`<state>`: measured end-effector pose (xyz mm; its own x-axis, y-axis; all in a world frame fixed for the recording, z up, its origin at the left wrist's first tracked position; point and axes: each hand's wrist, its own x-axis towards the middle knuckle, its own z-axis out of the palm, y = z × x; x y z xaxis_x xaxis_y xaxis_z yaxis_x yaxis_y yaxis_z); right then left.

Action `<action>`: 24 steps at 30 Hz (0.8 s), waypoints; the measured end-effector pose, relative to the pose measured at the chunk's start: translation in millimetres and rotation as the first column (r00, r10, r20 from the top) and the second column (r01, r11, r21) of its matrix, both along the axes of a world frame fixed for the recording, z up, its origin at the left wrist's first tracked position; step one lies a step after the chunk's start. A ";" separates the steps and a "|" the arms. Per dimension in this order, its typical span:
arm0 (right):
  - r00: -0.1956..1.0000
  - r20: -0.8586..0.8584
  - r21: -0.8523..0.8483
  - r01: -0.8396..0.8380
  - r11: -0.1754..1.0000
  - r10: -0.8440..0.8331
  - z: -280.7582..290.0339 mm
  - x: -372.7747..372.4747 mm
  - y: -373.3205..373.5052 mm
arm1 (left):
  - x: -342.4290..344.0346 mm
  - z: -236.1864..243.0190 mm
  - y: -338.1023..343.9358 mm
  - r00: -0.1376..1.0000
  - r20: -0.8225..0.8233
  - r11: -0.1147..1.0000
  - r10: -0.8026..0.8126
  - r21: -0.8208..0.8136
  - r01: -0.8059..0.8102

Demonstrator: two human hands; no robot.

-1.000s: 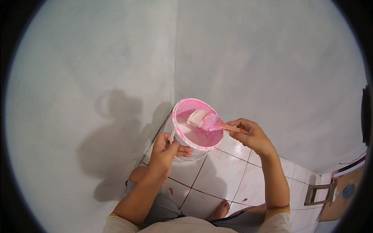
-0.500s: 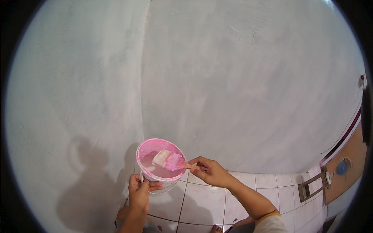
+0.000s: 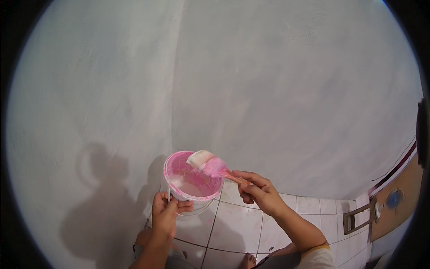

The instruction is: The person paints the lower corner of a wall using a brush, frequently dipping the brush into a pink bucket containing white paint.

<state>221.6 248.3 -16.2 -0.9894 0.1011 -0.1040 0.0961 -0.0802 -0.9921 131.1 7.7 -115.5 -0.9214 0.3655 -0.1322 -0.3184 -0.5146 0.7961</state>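
head view; from above; faces down; hands (image 3: 164,214) near; walls (image 3: 277,98) beyond

At the lower centre, the bucket (image 3: 178,165) looks like smooth plastic, its rim and inner wall crusted with uneven dried pink; the pale paint (image 3: 187,187) inside appears smooth. The brush (image 3: 216,167) has soft-looking bristles and a paint-caked, wood-like handle. The walls (image 3: 277,112) filling the upper frame are matt and faintly rough. Glossy tiles (image 3: 238,216) line the floor below. At the lower right, the frame (image 3: 346,224) looks wooden; the sleeve (image 3: 319,258) is matt cloth.
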 end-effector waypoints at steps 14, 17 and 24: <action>0.923 -0.239 -0.019 0.305 0.952 -0.301 12.1 -7.3 -11.3 | -1.2 8.3 -4.4 0.999 0.048 1.000 -0.023 0.011 0.022; 0.868 -0.338 0.071 0.410 0.909 -0.364 20.9 -17.1 -9.2 | -0.7 7.2 -3.5 0.998 0.058 1.000 -0.009 -0.004 0.009; 0.630 -0.742 0.471 0.734 0.489 -0.230 36.2 -48.5 2.3 | -0.8 6.6 -3.3 0.998 0.063 1.000 -0.006 0.011 0.005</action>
<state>173.1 250.6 20.0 -0.5756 0.3643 0.7321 -0.2512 0.7732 -0.5823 130.2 4.4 -108.9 -0.9094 0.3722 -0.1856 -0.3702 -0.5213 0.7689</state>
